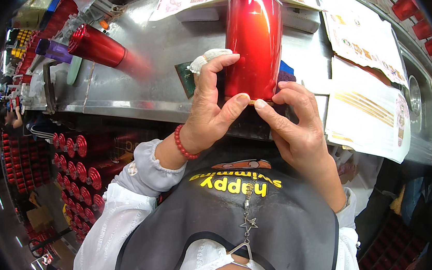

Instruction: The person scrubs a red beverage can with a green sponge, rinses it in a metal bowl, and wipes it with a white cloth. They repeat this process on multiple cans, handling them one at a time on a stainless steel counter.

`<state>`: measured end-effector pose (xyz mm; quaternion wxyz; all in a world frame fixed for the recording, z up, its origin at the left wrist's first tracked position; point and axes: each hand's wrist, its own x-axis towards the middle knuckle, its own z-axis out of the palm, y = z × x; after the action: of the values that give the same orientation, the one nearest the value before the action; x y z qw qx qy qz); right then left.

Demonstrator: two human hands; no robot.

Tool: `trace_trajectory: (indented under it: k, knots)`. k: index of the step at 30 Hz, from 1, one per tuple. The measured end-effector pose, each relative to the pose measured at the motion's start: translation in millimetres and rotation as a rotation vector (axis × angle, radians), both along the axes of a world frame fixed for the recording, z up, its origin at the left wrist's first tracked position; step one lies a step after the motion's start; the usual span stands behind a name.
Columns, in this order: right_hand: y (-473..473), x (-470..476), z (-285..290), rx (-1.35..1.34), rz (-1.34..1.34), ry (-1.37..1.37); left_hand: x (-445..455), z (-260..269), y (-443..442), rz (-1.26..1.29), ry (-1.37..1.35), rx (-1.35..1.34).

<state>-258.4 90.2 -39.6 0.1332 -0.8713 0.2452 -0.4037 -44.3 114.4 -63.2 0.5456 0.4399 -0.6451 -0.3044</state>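
Observation:
A glossy red metal cylinder [252,45] lies on the steel bench, its near end toward me. My left hand [216,96] is at its left side, the thumb at the near rim, a white covering on one finger. My right hand [299,119] has its thumb at the same rim and its fingers at the right side. Both thumbs rest on a thin gold-coloured edge [253,102] there. Dark and blue cloth [287,68] shows beside the cylinder. Whether the hands bear its weight cannot be told.
Another red cylinder [98,45] lies at left beside a purple object [54,50]. Printed decal sheets [366,110] are stacked at right, near a round metal fixture [414,93]. A dark green piece [186,78] lies by my left hand. Racks of red parts [79,176] stand below left.

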Motion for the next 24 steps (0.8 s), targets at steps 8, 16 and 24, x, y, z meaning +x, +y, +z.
trace_trajectory:
  k: [8,16,24]
  knots:
    - [-0.9,2.4,-0.9,0.001,0.004,0.004,-1.8,-1.1,0.4,-0.005,0.057,-0.001]
    - [-2.1,1.2,-0.3,0.043,0.033,-0.02,-1.7,-2.5,0.6,-0.004,0.056,0.001]
    - [-4.1,1.4,-1.1,0.044,0.05,-0.026,-0.9,-2.5,1.2,-0.005,0.044,0.009]
